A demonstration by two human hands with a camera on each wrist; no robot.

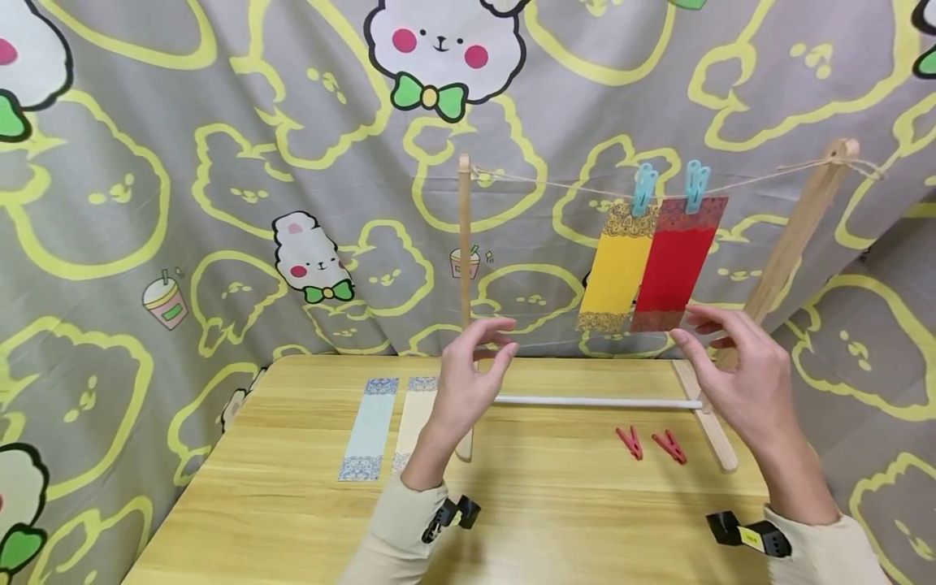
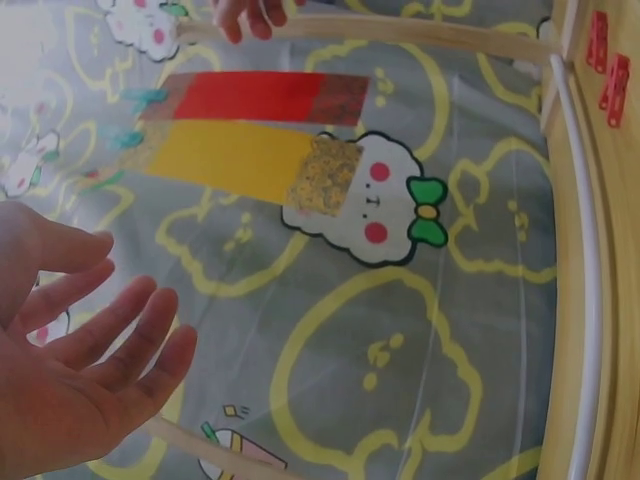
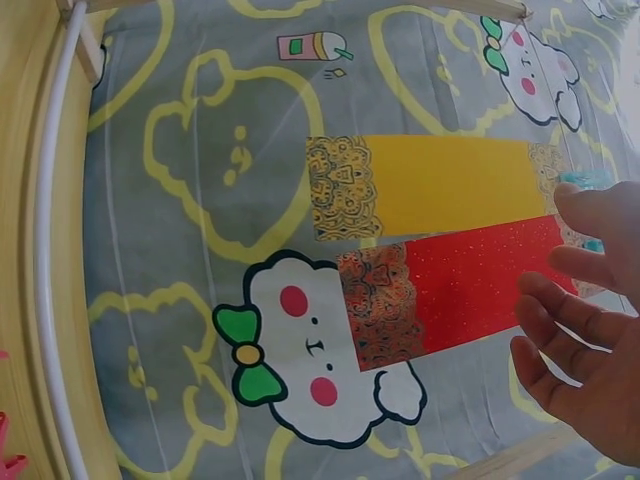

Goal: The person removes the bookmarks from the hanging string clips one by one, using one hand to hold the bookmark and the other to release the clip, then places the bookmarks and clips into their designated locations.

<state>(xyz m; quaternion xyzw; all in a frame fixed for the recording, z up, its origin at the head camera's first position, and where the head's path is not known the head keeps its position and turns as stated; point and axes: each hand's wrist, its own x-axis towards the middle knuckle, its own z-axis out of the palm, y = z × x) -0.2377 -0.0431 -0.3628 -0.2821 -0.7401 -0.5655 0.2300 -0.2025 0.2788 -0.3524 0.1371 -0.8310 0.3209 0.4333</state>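
Observation:
A yellow card point(image 1: 617, 268) and a red card point(image 1: 678, 264), both with patterned ends, hang side by side from a string, each under a blue clothespin point(image 1: 644, 189). My right hand point(image 1: 746, 374) is raised near the red card's lower corner, fingers loosely bent with nothing between them. Left of the hanging cards, my left hand point(image 1: 474, 378) hovers above the table, thumb and fingers apart and holding nothing. In the left wrist view its fingers point(image 2: 135, 340) are spread. Partly behind that arm lies a cream card point(image 1: 417, 414), with a pale blue card point(image 1: 369, 431) beside it.
The string point(image 1: 541, 180) runs between two wooden posts point(image 1: 465, 244), joined low down by a white rod point(image 1: 600, 402). Two red clothespins point(image 1: 669, 446) lie on the wooden table point(image 1: 556, 504) near the right foot. A patterned curtain point(image 1: 219, 179) hangs behind.

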